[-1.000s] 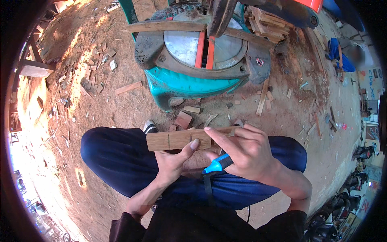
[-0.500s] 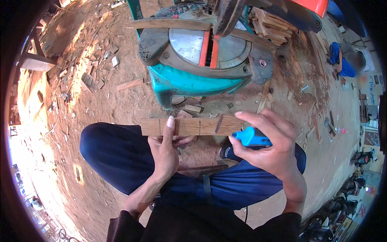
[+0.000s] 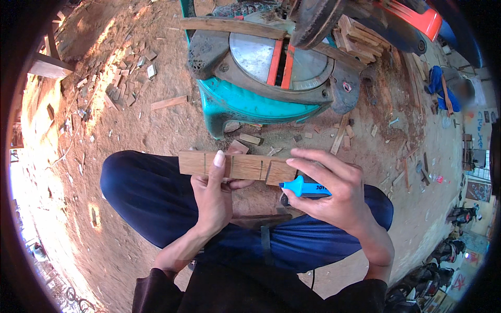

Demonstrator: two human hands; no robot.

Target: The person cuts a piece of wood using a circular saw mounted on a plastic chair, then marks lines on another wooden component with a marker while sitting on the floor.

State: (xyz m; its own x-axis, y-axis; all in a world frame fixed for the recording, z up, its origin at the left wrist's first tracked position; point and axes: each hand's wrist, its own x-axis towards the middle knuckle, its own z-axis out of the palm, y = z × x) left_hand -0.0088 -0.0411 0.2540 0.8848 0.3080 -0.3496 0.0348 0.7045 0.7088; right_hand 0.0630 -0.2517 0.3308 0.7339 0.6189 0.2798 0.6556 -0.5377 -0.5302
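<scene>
My left hand (image 3: 213, 203) grips a wooden strip (image 3: 245, 167) from below, its thumb over the front face, which carries several dark cross lines. My right hand (image 3: 334, 198) holds a blue marker (image 3: 308, 189), tip pointing left just below the strip's right part, with the upper fingers stretched beside the strip's right end. I sit cross-legged on the dirt ground, the strip held above my legs. Straight ahead stands a miter saw (image 3: 250, 57) with a turquoise base (image 3: 261, 101) and a long plank (image 3: 229, 25) lying across it.
Wood offcuts (image 3: 120, 91) are scattered over the ground (image 3: 130, 130). Stacked boards (image 3: 357, 39) lie behind the saw. A wooden structure (image 3: 49, 65) is at the upper left. At the right are a person in blue (image 3: 438, 86) and dark, cluttered objects (image 3: 443, 250) along the edge.
Over the last second the strip rose from lower on my lap. Since half a second ago my right hand and the marker moved slightly left and down.
</scene>
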